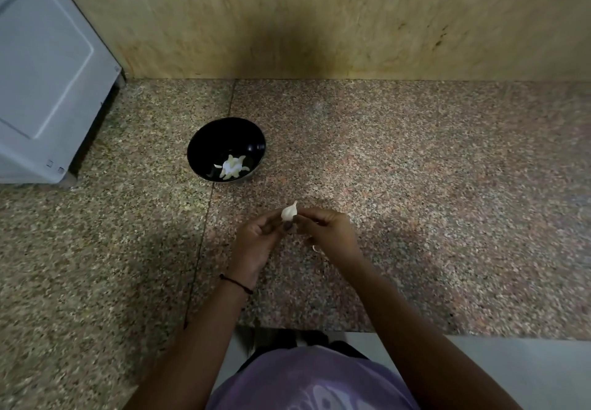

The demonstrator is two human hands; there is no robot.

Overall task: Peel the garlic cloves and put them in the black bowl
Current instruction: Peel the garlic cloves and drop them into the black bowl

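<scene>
Peeling away, we've got a few garlic cloves point(232, 166) in the black bowl point(204, 141) already. Our left hand point(256, 243) and right hand point(329, 234) both pinch another clove point(289, 212) above the counter point(415, 186), skin seemingly on.

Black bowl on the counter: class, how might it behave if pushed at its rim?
The black bowl has rounded sides, so it would probably rock or tip. It holds only a few garlic pieces, so it is likely light. On the speckled stone counter it may slide easily.
</scene>
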